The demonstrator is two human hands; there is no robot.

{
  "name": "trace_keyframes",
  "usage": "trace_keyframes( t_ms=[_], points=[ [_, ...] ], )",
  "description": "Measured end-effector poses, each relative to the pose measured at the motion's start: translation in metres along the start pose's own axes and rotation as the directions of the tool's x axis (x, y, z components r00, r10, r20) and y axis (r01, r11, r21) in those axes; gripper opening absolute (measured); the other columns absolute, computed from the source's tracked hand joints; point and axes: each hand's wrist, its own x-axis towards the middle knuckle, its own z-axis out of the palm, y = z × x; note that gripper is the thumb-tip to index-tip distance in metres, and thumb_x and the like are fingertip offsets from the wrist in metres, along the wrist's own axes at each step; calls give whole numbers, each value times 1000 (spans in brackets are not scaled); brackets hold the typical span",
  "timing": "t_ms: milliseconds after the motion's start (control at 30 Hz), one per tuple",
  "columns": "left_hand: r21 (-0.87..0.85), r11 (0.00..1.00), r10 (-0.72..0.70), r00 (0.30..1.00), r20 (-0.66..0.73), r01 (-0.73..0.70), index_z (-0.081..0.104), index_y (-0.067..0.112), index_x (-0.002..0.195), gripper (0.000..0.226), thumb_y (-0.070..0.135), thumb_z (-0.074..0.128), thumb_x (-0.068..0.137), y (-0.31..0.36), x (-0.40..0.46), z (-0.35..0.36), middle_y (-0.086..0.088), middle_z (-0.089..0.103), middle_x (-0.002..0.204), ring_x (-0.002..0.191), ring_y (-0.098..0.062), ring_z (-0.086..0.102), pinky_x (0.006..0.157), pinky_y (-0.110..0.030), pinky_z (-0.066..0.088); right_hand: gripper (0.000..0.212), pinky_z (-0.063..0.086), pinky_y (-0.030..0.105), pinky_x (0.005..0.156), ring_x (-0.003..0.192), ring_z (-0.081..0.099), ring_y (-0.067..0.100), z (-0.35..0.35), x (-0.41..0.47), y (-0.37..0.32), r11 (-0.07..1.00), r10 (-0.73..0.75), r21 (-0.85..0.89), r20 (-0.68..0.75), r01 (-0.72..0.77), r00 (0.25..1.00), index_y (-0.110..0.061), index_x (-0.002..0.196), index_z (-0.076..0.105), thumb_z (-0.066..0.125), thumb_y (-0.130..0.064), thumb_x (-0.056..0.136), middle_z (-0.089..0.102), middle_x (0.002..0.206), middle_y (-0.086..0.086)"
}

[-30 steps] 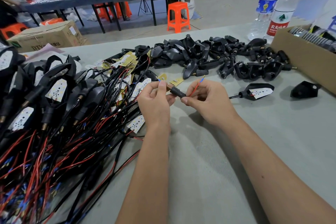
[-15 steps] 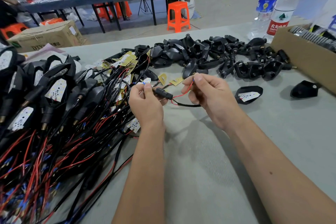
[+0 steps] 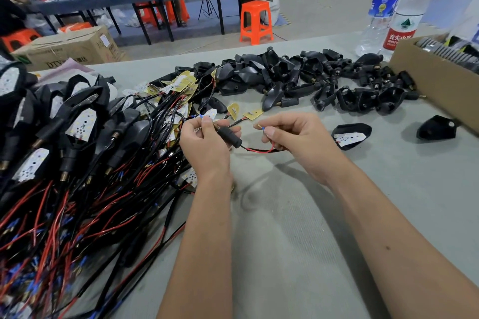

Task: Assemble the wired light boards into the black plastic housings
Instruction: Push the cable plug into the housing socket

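My left hand (image 3: 204, 145) grips a small black housing stem (image 3: 229, 135) above the grey table (image 3: 298, 228). A red and black wire pair (image 3: 259, 150) runs out of the stem's right end. My right hand (image 3: 298, 140) pinches the blue-tipped ends of those wires near the stem. A pile of empty black plastic housings (image 3: 298, 77) lies beyond my hands. Loose yellow and white light boards (image 3: 178, 85) lie at the pile's left end. One housing with a white board in it (image 3: 350, 134) lies just right of my right hand.
A big heap of finished wired units (image 3: 64, 163) fills the left side of the table. A cardboard box (image 3: 440, 80) stands at the right edge, with a single black housing (image 3: 436, 131) in front of it. Two water bottles (image 3: 396, 8) stand at the back right.
Both hands have drawn apart and the wires have been pulled further through the stem, forming a loop below it. The housing with the white board lies still.
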Motion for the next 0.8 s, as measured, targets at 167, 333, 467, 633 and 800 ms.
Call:
trace_keyframes(
  t_ms=[167,333,467,633,800],
  points=[
    [135,982,152,976,-154,-131,50,5,95,12,9,47,106,2,-9,0,-10,67,71,43,-15,67,45,-22,51,6,46,18,58,55,55,9,11,-3,0,996,52,-83,129,-41,990,2,94,76,72,6,90,73,71,9],
    [300,935,268,930,-253,-188,51,6,90,12,12,51,101,6,-9,0,-4,62,69,58,-9,65,56,-13,47,7,45,31,62,61,55,15,20,-2,1,990,33,-142,126,-15,992,-4,89,79,77,3,87,72,66,2],
    [310,931,276,930,-245,-195,50,7,88,13,11,51,100,6,-14,3,-2,58,65,51,-7,61,53,-22,46,8,47,24,62,60,59,9,23,-1,5,976,13,-217,115,12,993,-7,83,80,81,0,84,75,67,2],
    [298,923,305,935,-182,-243,50,4,88,12,4,50,100,7,-18,5,-3,52,59,41,0,58,44,-10,41,10,47,30,61,60,60,17,24,0,9,972,24,-234,75,-5,997,-11,78,78,83,-3,82,76,68,3],
    [382,887,316,945,-89,-260,49,10,85,16,11,50,101,1,-20,6,-7,63,61,40,-7,62,46,-25,49,16,52,24,61,60,65,8,23,2,10,978,26,-208,27,-19,999,-22,76,77,81,-10,86,76,68,2]
  ],
)
